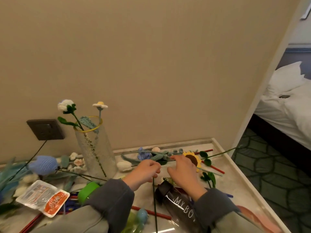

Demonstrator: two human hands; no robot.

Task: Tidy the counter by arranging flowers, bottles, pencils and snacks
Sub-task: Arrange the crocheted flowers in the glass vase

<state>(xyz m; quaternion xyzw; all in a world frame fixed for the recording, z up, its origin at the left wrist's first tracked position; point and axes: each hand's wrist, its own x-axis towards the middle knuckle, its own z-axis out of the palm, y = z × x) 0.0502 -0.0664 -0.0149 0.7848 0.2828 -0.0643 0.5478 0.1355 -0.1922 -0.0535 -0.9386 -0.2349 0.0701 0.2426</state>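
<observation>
The tall vase (96, 153) at centre left is clear glass, rough and pebbled, with a shiny gold metal rim. The flowers (43, 164) around it are crocheted yarn, soft and matt. The counter (233, 182) looks like polished pale marble, glossy. At the bottom, the bottle (180, 211) is dark, smooth translucent plastic; the snack packet (42, 197) at lower left is shiny plastic film. Both sleeves (107, 197) are matt grey cloth, and the stem (154, 199) the left hand (144, 172) pinches is matt dark green
</observation>
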